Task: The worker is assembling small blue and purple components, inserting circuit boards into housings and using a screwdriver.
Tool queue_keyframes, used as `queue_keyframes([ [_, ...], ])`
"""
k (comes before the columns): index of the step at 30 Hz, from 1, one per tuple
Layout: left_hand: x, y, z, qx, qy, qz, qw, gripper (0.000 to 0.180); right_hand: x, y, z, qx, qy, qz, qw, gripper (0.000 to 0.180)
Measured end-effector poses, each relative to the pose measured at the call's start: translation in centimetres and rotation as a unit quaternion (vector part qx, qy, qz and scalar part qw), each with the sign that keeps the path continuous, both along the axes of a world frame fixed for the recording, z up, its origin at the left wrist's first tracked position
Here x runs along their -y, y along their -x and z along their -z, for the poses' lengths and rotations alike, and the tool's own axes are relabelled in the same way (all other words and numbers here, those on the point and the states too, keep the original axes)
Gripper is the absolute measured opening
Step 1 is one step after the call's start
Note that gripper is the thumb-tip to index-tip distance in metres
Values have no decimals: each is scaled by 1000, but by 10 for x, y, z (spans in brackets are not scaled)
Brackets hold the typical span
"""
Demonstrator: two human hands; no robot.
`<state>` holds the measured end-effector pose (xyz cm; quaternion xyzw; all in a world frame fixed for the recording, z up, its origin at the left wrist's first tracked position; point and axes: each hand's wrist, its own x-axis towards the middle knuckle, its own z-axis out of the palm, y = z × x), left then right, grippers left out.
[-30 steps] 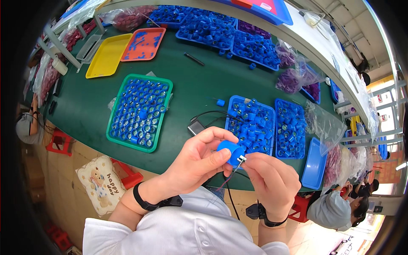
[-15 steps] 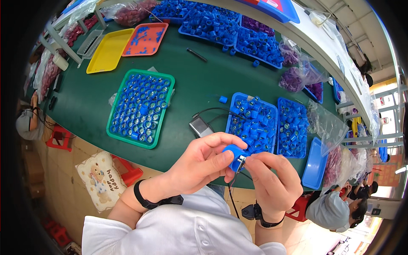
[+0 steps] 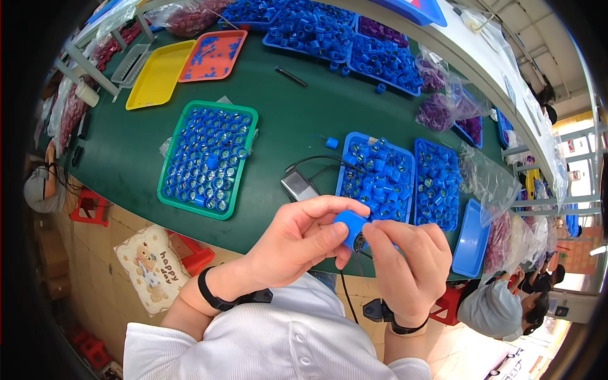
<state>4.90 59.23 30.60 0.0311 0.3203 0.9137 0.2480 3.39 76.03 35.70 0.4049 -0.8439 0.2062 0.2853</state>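
Note:
Between the thumb and fingers of my left hand (image 3: 291,237) is a blue plastic cylinder-shaped cap (image 3: 350,226), tilted with its open end toward the right. Something dark shows inside that end. My right hand (image 3: 408,266) is closed in a pinch against the opening; its fingertips hide whatever is between them. Just beyond my hands, a small dark box-shaped device (image 3: 299,185) with black cables lies on the green table. Past it, a blue tray (image 3: 340,185) is heaped with loose blue caps. A black cable hangs down below my hands.
At the left, a green-rimmed tray (image 3: 166,171) holds rows of blue caps. Yellow (image 3: 155,76) and orange (image 3: 221,66) trays lie farther back. More cap-filled blue trays stand at the back under a shelf. A narrow tray of caps (image 3: 437,183) and a bare blue tray (image 3: 470,244) are at right.
A small metal piece that showed at the cap's open end is no longer visible, and my right fingertips now cover more of the opening. My left hand keeps its hold.

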Motion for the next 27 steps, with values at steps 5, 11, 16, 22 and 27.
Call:
queue_keyframes([
  [5, -1, 0, 2, -48, 49, -40, 997, 38, 6, 0, 11, -17, 31, 18, 999, 30],
  [11, -2, 0, 2, -105, 51, -106, 987, 41, 13, -10, 10, 156, 210, 85, 961, 20],
  [16, -2, 1, 0, -54, -52, -78, 994, 36, 10, -15, 9, 181, 195, 67, 962, 25],
  [22, -3, 2, 0, -31, -65, -77, 994, 37, 10, -11, 9, 109, 130, 40, 985, 25],
  [27, -4, 2, 0, -75, -16, -103, 992, 36, 12, -15, 11, 152, 172, 45, 972, 24],
])
